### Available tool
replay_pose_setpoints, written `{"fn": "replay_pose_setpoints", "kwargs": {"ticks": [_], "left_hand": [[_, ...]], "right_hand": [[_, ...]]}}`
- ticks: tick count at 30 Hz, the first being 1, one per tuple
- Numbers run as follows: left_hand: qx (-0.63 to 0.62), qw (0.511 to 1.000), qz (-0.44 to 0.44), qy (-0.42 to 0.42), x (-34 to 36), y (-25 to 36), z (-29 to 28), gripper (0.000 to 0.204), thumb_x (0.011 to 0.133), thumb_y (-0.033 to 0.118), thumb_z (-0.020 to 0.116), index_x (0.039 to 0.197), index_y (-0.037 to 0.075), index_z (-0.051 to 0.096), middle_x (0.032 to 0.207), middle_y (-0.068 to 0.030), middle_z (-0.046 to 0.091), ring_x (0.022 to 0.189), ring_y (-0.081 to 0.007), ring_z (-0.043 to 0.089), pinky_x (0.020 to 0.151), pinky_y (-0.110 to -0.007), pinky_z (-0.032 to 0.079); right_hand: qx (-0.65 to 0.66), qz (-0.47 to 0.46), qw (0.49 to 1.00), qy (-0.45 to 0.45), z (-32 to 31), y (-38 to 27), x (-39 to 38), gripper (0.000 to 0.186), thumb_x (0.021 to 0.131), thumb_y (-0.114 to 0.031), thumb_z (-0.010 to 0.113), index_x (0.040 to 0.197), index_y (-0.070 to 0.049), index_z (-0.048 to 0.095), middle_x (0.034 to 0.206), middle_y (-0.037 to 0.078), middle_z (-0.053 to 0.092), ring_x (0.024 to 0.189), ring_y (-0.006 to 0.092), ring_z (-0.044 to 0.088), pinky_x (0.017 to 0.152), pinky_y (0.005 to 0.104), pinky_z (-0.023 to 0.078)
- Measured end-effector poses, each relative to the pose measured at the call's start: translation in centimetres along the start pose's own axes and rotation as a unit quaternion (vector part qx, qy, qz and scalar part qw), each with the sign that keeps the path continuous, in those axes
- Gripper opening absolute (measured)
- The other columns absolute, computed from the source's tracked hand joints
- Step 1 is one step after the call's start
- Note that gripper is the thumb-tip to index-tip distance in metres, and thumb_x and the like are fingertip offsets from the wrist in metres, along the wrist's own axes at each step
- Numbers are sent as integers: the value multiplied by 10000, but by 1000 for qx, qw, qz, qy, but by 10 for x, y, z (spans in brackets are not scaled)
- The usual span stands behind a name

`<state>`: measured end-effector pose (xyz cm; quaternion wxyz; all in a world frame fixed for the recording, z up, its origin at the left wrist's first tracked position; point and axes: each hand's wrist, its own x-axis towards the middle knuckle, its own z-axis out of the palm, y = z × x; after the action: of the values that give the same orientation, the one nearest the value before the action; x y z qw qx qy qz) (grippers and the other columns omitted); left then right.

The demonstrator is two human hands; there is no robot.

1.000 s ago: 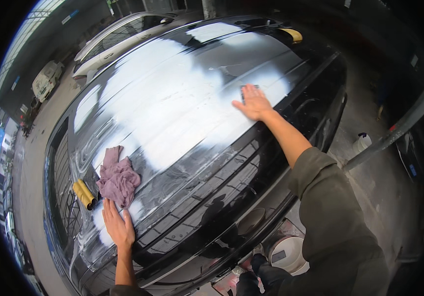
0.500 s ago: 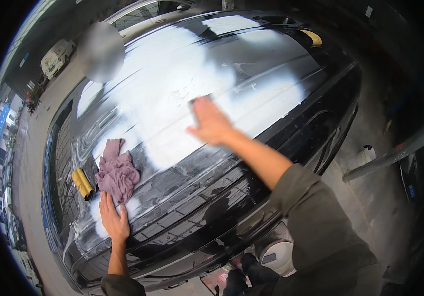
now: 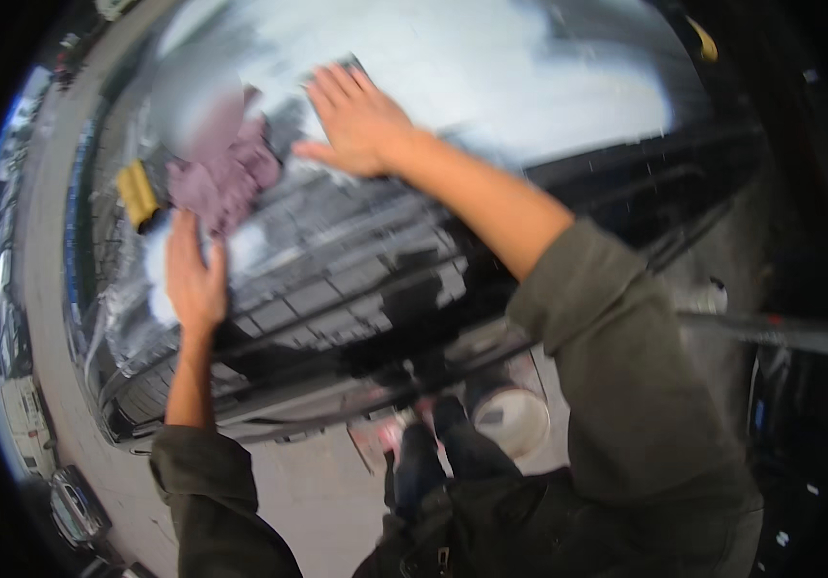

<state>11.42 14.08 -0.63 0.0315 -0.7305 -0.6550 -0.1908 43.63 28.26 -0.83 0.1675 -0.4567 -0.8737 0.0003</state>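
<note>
My right hand [image 3: 361, 125] lies flat with its fingers stretched over a dark sheet [image 3: 351, 62], which looks like sandpaper. Only the sheet's edge shows past the fingertips; the rest is under the hand. Both are on a black car panel with broad white patches [image 3: 491, 87]. My left hand [image 3: 194, 279] rests open on a smaller white patch at the left. Just beyond its fingertips lies a crumpled mauve cloth [image 3: 231, 183], partly blurred. Left of the cloth sits a curled yellow sheet [image 3: 136, 195].
A white bucket [image 3: 541, 424] stands on the floor by my feet, below the car's edge. Another yellow piece [image 3: 703, 43] lies at the far right of the panel. Parked cars [image 3: 77, 506] line the left side. A rail [image 3: 771, 332] runs across at the right.
My right hand has come nearer and to the left across the panel, the dark sheet under it. The view has tilted down. My left hand stays beside the cloth.
</note>
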Motion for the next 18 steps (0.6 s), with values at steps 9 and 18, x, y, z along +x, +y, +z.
{"fn": "replay_pose_setpoints", "kwargs": {"ticks": [9,18], "left_hand": [[28,999,43,16,4,-20,-3,596,1098,381,490,1551,-6,488,1630,-193,472,1518,-347,426,1252,-400,300],[19,1000,9,6,-11,-24,-9,613,1070,359,517,1556,-12,479,1625,-223,466,1521,-380,415,1264,-431,288]], "right_hand": [[-16,126,991,-33,-92,178,-116,802,1048,-443,494,1558,159,346,1639,371,328,1568,456,283,1313,471,209],[0,2,999,-50,-54,30,-45,837,1031,-620,496,1571,16,418,1622,205,447,1517,345,413,1262,457,313]]}}
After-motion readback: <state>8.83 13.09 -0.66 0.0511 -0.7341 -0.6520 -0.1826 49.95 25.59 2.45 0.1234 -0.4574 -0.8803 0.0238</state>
